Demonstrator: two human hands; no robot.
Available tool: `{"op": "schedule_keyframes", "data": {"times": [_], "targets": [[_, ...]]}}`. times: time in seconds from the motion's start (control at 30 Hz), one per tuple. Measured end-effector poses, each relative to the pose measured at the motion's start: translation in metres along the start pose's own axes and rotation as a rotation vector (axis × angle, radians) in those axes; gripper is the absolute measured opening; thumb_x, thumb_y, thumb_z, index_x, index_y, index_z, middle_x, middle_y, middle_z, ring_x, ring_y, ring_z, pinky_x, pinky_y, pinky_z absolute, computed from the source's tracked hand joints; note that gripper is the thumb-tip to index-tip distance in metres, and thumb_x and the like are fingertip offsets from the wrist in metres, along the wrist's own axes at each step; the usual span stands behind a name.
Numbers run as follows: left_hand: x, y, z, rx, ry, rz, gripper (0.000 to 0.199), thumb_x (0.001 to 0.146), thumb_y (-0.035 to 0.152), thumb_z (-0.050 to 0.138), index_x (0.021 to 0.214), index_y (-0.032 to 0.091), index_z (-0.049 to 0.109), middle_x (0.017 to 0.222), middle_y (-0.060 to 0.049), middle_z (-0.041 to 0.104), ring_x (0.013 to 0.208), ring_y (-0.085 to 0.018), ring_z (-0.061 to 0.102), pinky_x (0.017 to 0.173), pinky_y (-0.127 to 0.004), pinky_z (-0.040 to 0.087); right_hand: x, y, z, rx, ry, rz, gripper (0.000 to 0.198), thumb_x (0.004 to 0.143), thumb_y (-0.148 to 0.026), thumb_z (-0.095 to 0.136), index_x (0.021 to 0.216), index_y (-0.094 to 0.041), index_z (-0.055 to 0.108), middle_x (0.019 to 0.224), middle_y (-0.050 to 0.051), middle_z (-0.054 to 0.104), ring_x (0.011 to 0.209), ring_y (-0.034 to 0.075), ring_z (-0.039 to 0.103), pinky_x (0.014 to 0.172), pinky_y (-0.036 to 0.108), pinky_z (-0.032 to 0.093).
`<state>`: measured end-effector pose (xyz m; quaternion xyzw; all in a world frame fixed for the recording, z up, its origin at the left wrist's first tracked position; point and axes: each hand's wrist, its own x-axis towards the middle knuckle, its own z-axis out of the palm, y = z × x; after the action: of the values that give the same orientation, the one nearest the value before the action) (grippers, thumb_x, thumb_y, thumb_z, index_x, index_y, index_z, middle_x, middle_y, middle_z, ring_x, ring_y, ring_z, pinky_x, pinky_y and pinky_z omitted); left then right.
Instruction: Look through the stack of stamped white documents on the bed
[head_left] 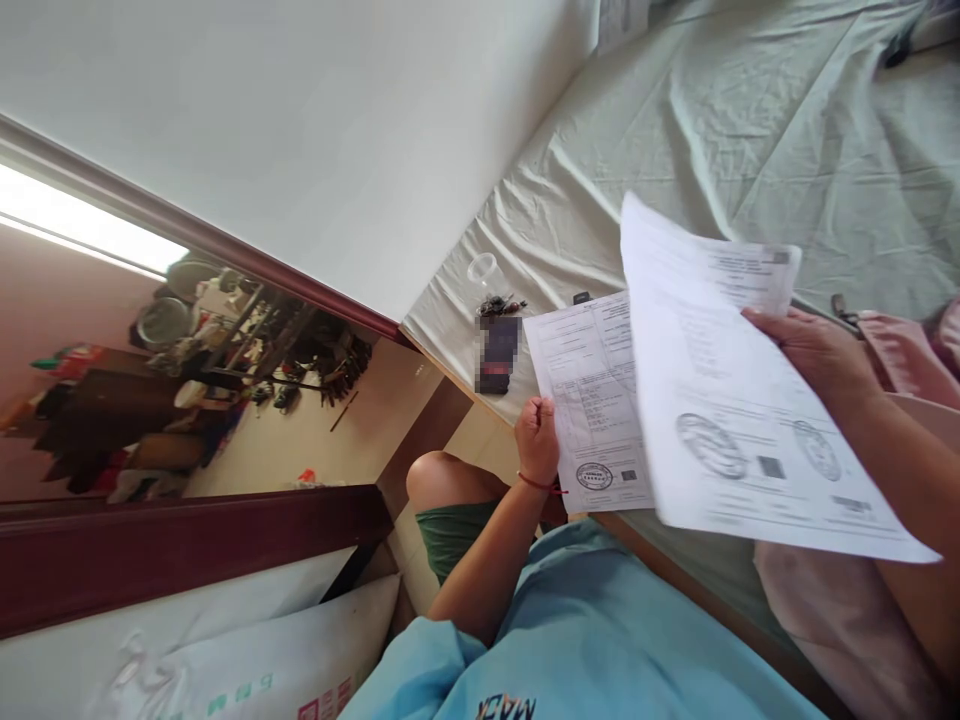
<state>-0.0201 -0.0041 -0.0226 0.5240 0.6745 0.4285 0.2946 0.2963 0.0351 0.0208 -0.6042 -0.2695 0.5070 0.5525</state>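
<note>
"Rumpled pale cloth [795, 150] covered what looked like a bed beside a white wall [300, 150], with tiled floor [480, 440] along its near edge. Where were the papers?"

"Both were up in front of the person's chest. The left page [600, 420] hung partly behind the right-hand paper [709, 380], which overlapped its inner side."

"And the fingers?"

"On the left hand [537, 435] they were closed on the left page's outer edge. On the right hand [814, 355] they pinched the other paper high on its right side. I couldn't tell whether the right hand also reached the page behind."

"What worried you?"

"Support, mostly. The right-hand paper was gripped at one side, so its long lower corner jutted out free. A draught or a brisk turn of the wrist could have folded it across the printed stamps. It seemed to have more than one layer, too; had the pinch slackened, one might have slipped away."

"Anything nearby at risk?"

"A dark phone-like object [499, 350], partly pixelated, lay close to the bed's edge, near a clear container [484, 268]. A sweeping page or a careless left forearm could have knocked it to the floor."
</note>
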Motion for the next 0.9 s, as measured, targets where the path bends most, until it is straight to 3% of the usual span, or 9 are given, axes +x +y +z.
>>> {"op": "schedule_keyframes", "data": {"times": [0.1,0.2,0.37,0.47,0.57,0.67,0.8,0.9], "targets": [[0.0,-0.003,0.001,-0.015,-0.004,0.002,0.038,0.1,0.055,0.055,0.08,0.022,0.057,0.071,0.001,0.059,0.067,-0.016,0.05,0.064,-0.028,0.04,-0.011,-0.003,0.008,0.12,0.05,0.096,0.038,0.074,-0.028,0.08,0.111,-0.021,0.081,0.099,0.007,0.082,0.079,0.024,0.075,0.076,0.039,0.064],[0.0,-0.004,0.002,-0.02,-0.014,0.004,0.036,0.101,0.052,0.054,0.083,0.021,0.058,0.074,-0.001,0.063,0.07,-0.016,0.053,0.066,-0.029,0.042,-0.019,-0.002,0.013,0.016,0.044,-0.026,0.037,0.076,-0.033,0.081,0.112,-0.024,0.082,0.105,0.004,0.082,0.086,0.022,0.074,0.08,0.036,0.062],[0.0,0.0,0.001,-0.021,-0.059,-0.027,0.035,0.099,0.052,0.059,0.085,0.02,0.059,0.071,-0.001,0.061,0.066,-0.016,0.052,0.064,-0.029,0.041,-0.016,0.006,0.013,-0.507,0.042,-0.223,0.036,0.085,-0.044,0.07,0.115,-0.025,0.077,0.103,0.005,0.081,0.094,0.028,0.073,0.084,0.043,0.056],[0.001,0.0,0.001,-0.012,-0.051,0.024,0.041,0.096,0.06,0.061,0.084,0.021,0.059,0.067,0.002,0.055,0.063,-0.014,0.047,0.062,-0.028,0.039,-0.009,0.008,0.012,-0.783,-0.039,-0.202,0.032,0.086,-0.044,0.066,0.11,-0.023,0.074,0.099,0.008,0.078,0.093,0.031,0.071,0.086,0.045,0.055],[0.001,-0.004,0.002,-0.002,-0.04,0.062,0.046,0.093,0.065,0.061,0.082,0.021,0.058,0.063,0.005,0.048,0.058,-0.012,0.041,0.059,-0.027,0.036,-0.004,0.007,0.014,-0.986,-0.093,-0.131,0.034,0.085,-0.042,0.068,0.111,-0.02,0.071,0.111,0.014,0.076,0.102,0.034,0.07,0.088,0.045,0.054],[0.0,-0.009,0.004,-0.066,-0.078,0.029,0.049,0.092,0.069,0.062,0.085,0.021,0.059,0.064,0.004,0.052,0.058,-0.012,0.042,0.058,-0.026,0.036,-0.004,0.007,0.013,-0.969,-0.125,-0.083,0.04,0.084,-0.043,0.07,0.116,-0.019,0.069,0.112,0.015,0.077,0.102,0.034,0.071,0.083,0.043,0.055],[0.0,-0.013,0.006,-0.178,-0.14,-0.031,0.051,0.086,0.071,0.069,0.089,0.021,0.059,0.072,0.002,0.064,0.063,-0.013,0.053,0.062,-0.025,0.042,-0.008,0.011,0.01,-0.674,-0.24,0.0,0.03,0.085,-0.043,0.068,0.108,-0.025,0.075,0.096,0.006,0.08,0.084,0.028,0.074,0.071,0.037,0.055],[0.0,-0.013,0.006,-0.168,-0.123,-0.017,0.05,0.086,0.07,0.07,0.087,0.021,0.058,0.074,0.002,0.064,0.066,-0.013,0.054,0.065,-0.025,0.044,-0.008,0.012,0.008,-0.744,-0.181,-0.055,0.031,0.085,-0.045,0.065,0.107,-0.028,0.078,0.093,0.004,0.08,0.085,0.028,0.074,0.071,0.037,0.053]]}}
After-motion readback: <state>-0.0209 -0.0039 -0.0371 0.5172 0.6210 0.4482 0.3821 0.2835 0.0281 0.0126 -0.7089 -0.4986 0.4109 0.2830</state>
